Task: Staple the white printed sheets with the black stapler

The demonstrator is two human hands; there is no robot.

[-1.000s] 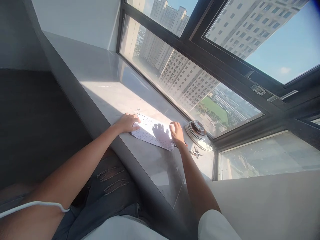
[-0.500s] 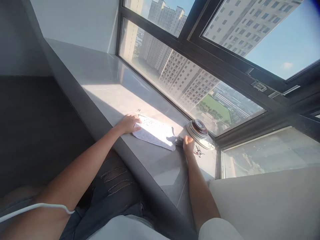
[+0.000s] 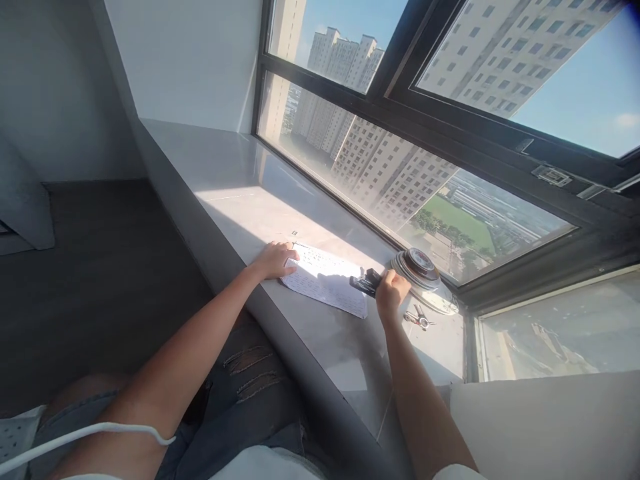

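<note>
Written sheets of paper [image 3: 325, 283] lie on the sunlit window sill. My left hand [image 3: 276, 260] rests at their left end, thumb and fingers apart around the corner, pressing on the paper. In my closed right hand [image 3: 393, 291] is a black stapler [image 3: 366, 282], its front end over the right part of the sheets. The stapler's shadow falls across the writing. Two small staples [image 3: 295, 233] lie on the sill just beyond the paper's left end.
A stack of round plates or lids [image 3: 417, 267] stands by the window, right of my right hand. Keys [image 3: 420, 319] lie in front of it. The dark window frame [image 3: 350, 100] borders the sill [image 3: 225, 190]. A white cable [image 3: 90, 427] crosses my left arm.
My right hand has lifted the stapler and moved it left, over the paper's right part. My left hand keeps its place on the sheets. The whole view has shifted.
</note>
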